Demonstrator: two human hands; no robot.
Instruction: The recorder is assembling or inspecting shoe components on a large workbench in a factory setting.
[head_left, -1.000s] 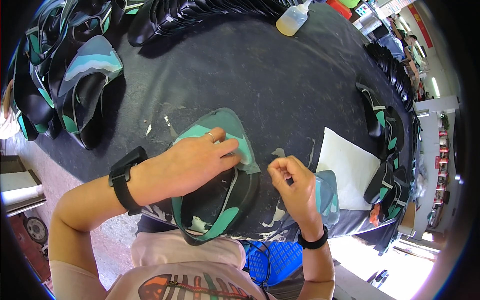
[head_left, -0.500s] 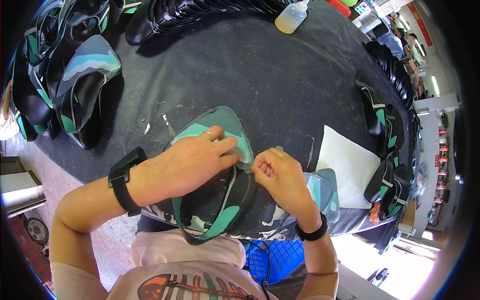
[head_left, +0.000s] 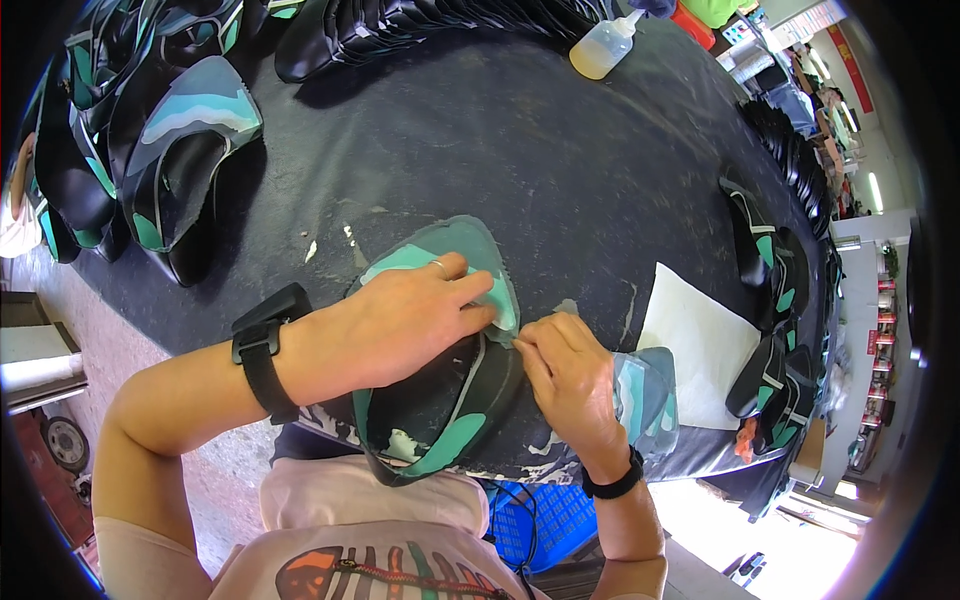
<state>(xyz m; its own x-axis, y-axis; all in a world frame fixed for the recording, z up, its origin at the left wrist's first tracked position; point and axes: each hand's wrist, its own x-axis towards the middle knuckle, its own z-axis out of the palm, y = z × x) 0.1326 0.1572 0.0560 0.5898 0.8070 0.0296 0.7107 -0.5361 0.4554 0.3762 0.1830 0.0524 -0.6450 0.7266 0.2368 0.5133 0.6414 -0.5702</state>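
A shoe upper (head_left: 464, 432) lies on the dark table in front of me, its teal and grey toe panel pointing away and its dark band looping toward my body. My left hand (head_left: 425, 305) holds the toe panel down with bent fingers, its thumb hidden. At the panel's right corner, my right hand (head_left: 568, 372) is closed in a pinch on the edge of the upper; any small piece between its fingertips is too small to make out. Just right of that hand lies a stack of blue and grey printed panels (head_left: 655, 395).
White paper (head_left: 695, 350) lies right of the panels. Finished-looking uppers are heaped at far left (head_left: 195, 120) and along the right edge (head_left: 765, 250). A row of black shoe pieces (head_left: 400, 35) and a squeeze bottle (head_left: 602, 48) stand at the back. A blue basket (head_left: 560, 520) sits below the table.
The view has shifted slightly. My right hand has turned a little, its fingers more extended, and still pinches at the panel's corner. My left hand stays on the toe panel.
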